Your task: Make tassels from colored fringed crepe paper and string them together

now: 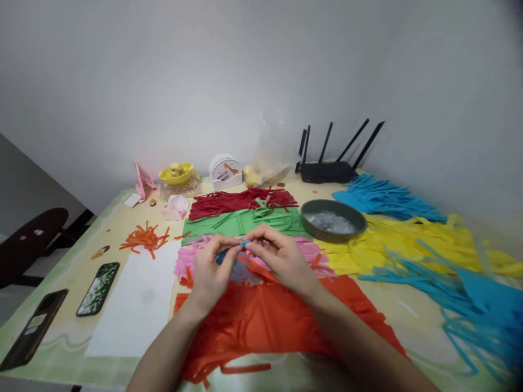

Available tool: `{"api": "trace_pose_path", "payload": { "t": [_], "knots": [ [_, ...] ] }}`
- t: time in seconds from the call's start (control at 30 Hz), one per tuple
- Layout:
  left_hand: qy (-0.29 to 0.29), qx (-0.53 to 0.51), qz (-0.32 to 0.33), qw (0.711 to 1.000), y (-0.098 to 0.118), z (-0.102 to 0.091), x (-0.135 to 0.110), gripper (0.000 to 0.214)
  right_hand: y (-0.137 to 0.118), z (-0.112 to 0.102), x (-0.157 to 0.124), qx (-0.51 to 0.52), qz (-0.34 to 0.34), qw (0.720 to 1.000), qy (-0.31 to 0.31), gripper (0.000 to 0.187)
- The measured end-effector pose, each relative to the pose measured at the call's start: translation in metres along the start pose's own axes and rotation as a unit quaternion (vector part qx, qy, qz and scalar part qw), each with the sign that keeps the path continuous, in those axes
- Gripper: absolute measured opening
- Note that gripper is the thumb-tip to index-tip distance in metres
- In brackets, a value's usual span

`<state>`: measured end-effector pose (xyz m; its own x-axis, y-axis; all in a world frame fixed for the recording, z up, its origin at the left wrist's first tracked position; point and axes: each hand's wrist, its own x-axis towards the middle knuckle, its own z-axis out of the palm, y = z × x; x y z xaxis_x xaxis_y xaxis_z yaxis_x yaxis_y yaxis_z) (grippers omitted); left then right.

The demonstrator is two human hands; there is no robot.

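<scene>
Both my hands meet over the middle of the table, each with thumb and fingers pinched on a small blue strip [244, 243]. My left hand [216, 267] has more blue material showing beneath its fingers. From the other side, my right hand [281, 253] grips the strip's near end. Below them lies a fringed orange sheet [273, 316], its edges cut into strips. Pink fringed paper [190, 258] is partly hidden behind my hands. Beyond it are a green fringed sheet [220, 222] and a dark red one [229, 201].
At right, a round dark pan [334, 218] holds clear, shiny material. Yellow fringe [384, 245] and blue fringe [482, 294] spread beyond it. A black router [327, 172] stands by the wall. At left lie orange scraps [146, 238], white paper [134, 305] and a phone [98, 288].
</scene>
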<state>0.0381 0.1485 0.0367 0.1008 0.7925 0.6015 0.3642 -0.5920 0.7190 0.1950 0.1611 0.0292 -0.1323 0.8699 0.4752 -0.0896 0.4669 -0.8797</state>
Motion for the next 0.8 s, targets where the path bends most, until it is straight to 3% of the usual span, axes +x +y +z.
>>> {"api": "trace_pose_path", "payload": {
  "t": [0.17,0.3,0.37,0.5,0.57,0.7,0.8],
  "knots": [
    [0.021,0.081,0.082,0.993,-0.004,0.004,-0.006,0.012,0.006,0.004,0.001,0.07,0.022,0.997,-0.006,0.018],
    [0.045,0.056,0.105,0.992,-0.008,0.006,-0.008,0.013,0.008,0.005,-0.002,0.002,-0.028,1.0,0.006,0.012],
    [0.061,0.01,0.078,0.995,-0.008,0.008,-0.008,0.011,0.008,0.004,-0.003,-0.027,-0.044,0.999,0.01,0.008],
    [0.059,-0.105,-0.036,0.992,-0.005,0.009,-0.004,0.002,0.003,-0.003,-0.002,-0.034,-0.051,0.998,-0.007,0.008],
    [0.031,-0.155,-0.086,0.984,-0.001,0.007,-0.001,0.006,0.0,-0.008,-0.001,-0.042,-0.064,0.997,-0.012,0.007],
    [-0.077,-0.222,-0.143,0.961,0.002,-0.001,0.007,0.019,-0.008,-0.013,-0.002,-0.103,-0.095,0.99,-0.005,0.008],
    [-0.072,-0.243,-0.149,0.956,-0.002,-0.001,0.009,0.019,-0.012,-0.013,-0.003,-0.158,-0.115,0.981,-0.003,0.008]
  ]
}}
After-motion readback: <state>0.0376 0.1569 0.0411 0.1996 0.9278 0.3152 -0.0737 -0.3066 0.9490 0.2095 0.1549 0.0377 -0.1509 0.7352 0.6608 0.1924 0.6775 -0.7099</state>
